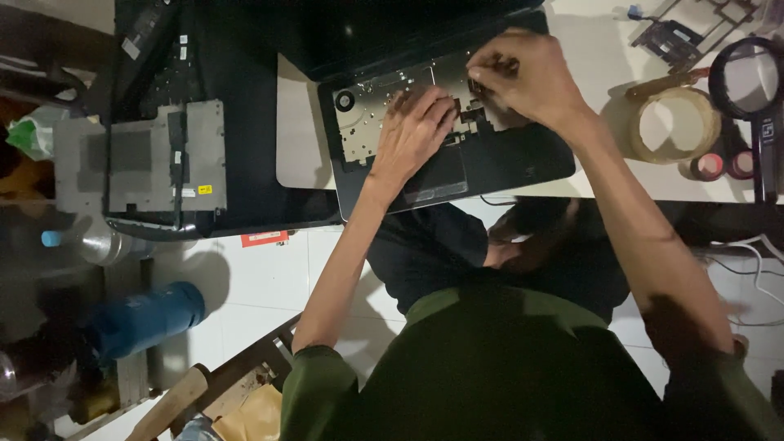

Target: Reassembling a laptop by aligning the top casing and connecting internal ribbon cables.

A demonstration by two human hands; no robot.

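A black laptop base with its keyboard removed lies on the white table, showing a silver metal plate. My left hand rests flat on the plate and palm rest, fingers spread. My right hand hovers over the upper part of the plate with fingers pinched together; whether something small is between them I cannot tell. The laptop's dark screen lies flat beyond the hands.
A second dismantled black laptop chassis lies to the left. A tape roll, small pots and a magnifying glass stand at right. A circuit part lies far right. A blue bottle and wooden chair parts are on the tiled floor.
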